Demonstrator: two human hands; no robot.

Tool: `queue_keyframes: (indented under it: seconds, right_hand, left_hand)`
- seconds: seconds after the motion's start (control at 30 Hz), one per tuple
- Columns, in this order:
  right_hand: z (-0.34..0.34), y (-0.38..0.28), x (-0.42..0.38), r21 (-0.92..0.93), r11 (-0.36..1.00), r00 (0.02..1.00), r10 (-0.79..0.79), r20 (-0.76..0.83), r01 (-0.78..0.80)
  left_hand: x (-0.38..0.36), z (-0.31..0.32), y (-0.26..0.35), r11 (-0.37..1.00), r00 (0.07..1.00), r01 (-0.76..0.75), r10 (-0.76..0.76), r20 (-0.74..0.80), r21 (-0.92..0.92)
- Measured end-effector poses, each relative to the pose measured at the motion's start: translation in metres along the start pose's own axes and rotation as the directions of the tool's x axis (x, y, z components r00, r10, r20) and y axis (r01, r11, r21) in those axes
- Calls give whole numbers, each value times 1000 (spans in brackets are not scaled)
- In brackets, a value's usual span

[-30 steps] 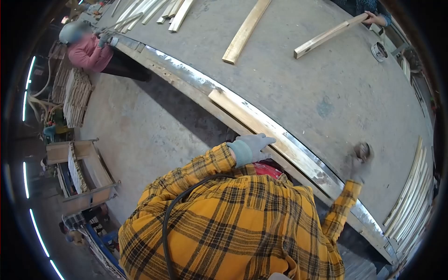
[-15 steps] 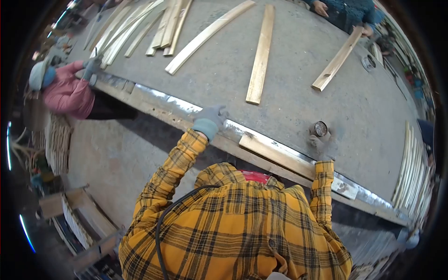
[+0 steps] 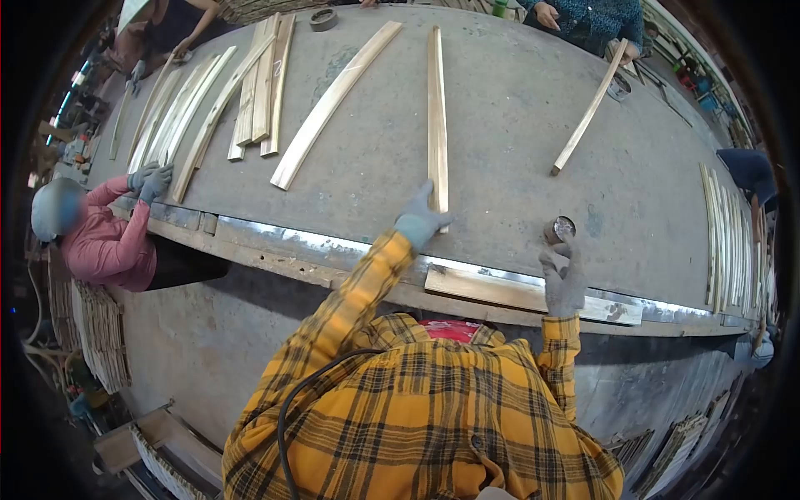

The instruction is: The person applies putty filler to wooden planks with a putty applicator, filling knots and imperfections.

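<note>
My left hand point(image 3: 423, 215), in a grey glove, grips the near end of a long wooden plank point(image 3: 437, 108), with the thumb along one side and fingers at the other. The plank points away from me, and both its face and its narrow side show. My right hand point(image 3: 567, 279), gloved too, is beside a small round can point(image 3: 560, 230) with dark contents. Its fingertips come right up to the can's near side, and thumb and fingers are apart. Under that hand, a shorter board point(image 3: 492, 289) lies along the table's metal edge.
A long curved plank point(image 3: 333, 108) and a pile of slats point(image 3: 258, 100) lie on the grey table point(image 3: 500, 125) to the left. Across from me, a person point(image 3: 587, 25) holds a narrow slat point(image 3: 592, 108). A worker in pink point(image 3: 112, 237) stands left. More slats point(image 3: 729, 233) line the right.
My left hand has moved from the table edge onto the middle plank, which is now turned partly on its side. My right hand has drawn back from the can. The person opposite has turned their slat.
</note>
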State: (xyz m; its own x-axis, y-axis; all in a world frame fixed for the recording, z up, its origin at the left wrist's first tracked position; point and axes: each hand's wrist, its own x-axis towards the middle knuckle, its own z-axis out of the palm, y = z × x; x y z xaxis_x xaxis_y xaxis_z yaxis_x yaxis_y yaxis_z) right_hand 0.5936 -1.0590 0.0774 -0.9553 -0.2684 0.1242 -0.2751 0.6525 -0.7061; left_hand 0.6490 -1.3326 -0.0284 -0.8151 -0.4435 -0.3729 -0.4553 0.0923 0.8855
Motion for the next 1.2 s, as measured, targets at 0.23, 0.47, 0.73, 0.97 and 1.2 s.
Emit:
queue_keyframes:
  seconds: [0.23, 0.47, 0.73, 0.97, 1.2]
  right_hand:
    - [22, 1, 1, 45, 993, 976, -117, 186, 111]
    - [4, 7, -2, 42, 994, 909, 79, 409, -105]
    - [1, 44, 14, 201, 972, 951, -171, 256, 120]
    - [15, 51, 48, 183, 982, 930, -24, 367, -46]
    - [52, 53, 77, 202, 977, 939, -134, 316, 71]
  left_hand:
    - [-115, 1, 25, 911, 935, 123, 26, 353, -393]
    - [-170, -3, -6, 915, 965, 93, 14, 261, -393]
    - [-242, -39, -42, 848, 955, 101, 63, -288, 520]
    - [-301, -58, -64, 770, 922, 284, -57, -382, 571]
    - [-329, -59, -77, 676, 909, 286, 33, -415, 680]
